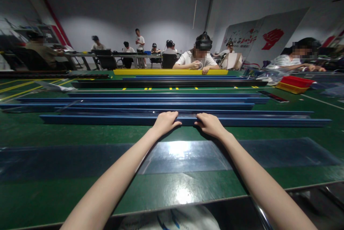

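Observation:
A long blue channel strip (107,120) lies crosswise on the green table in front of me, its raised front wall facing me. My left hand (167,120) grips that wall left of the middle, fingers curled over the top and thumb on the near side. A short gap to the right, my right hand (209,123) holds the same wall in a like way. What the fingertips touch inside the channel is hidden. Between the channel and my body a long clear plastic sheet (185,156) lies flat, passing under both forearms.
More blue strips (188,106) lie parallel just behind. Farther back are a black strip (172,84), a yellow strip (169,72), a phone (272,96) and red and yellow trays (295,84). A co-worker (200,56) sits opposite; the table's near edge (150,210) is close to me.

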Tool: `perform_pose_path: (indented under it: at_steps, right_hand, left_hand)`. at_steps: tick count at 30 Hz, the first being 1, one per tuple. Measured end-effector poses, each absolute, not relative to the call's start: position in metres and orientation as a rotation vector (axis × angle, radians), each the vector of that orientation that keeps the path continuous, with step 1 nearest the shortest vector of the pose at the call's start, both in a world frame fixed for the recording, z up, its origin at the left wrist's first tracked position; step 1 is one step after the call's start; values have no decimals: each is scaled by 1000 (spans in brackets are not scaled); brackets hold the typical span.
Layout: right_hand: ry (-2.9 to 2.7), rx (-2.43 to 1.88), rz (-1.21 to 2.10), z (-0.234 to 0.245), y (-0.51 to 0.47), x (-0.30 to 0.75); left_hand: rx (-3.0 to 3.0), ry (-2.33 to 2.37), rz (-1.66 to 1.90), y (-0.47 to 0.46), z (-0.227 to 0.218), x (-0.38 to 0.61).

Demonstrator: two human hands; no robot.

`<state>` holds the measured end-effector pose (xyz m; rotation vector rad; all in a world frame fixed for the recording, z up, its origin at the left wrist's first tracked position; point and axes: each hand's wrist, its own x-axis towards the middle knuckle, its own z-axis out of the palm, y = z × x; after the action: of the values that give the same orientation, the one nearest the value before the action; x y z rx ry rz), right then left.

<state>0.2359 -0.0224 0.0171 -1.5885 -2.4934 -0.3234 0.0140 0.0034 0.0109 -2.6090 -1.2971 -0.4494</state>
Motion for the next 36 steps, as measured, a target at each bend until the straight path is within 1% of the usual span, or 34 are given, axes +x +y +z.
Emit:
perform_pose_path:
  at_steps: [9,15,24,36]
  right_hand:
    - [-2496,-1616,-318,19,-24,235]
    - [-2475,-1592,-394,19,-25,229]
    - [-2433,-1483,-409,17,-24,211]
    - [-2481,-1524,-498,24,-21,213]
  left_hand:
    - [-2609,-1318,-445,4,11,14]
    - [-2595,-1308,-442,4,10,14]
    - [-2586,-1289,-442,4,11,14]
    - [-2598,-1233,-424,4,13,14]
